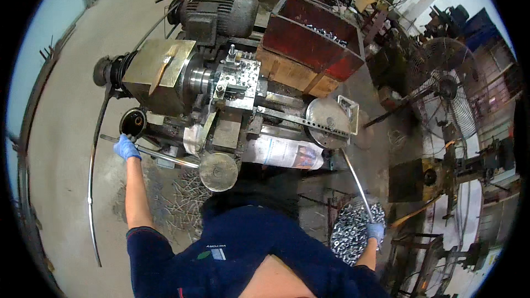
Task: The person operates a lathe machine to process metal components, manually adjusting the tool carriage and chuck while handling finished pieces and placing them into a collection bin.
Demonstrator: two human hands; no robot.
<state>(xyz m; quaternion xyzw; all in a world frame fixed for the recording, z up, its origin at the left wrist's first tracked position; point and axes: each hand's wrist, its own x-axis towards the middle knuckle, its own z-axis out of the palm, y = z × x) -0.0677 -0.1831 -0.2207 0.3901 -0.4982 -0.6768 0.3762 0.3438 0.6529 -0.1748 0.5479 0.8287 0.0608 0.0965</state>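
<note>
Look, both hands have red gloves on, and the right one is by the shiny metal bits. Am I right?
Not quite: the gloves are blue, not red, as the head view shows. The right hand is by the shiny metal bits.

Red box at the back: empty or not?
The red box isn't empty: small shiny metal parts show inside. How full, cannot tell; its bottom is hidden.

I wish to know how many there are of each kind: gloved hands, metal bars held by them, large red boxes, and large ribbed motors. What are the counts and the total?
Gloved hands: 2
Held metal bars: 2
Red box: 1
Ribbed motor: 1
Total: 6
</note>
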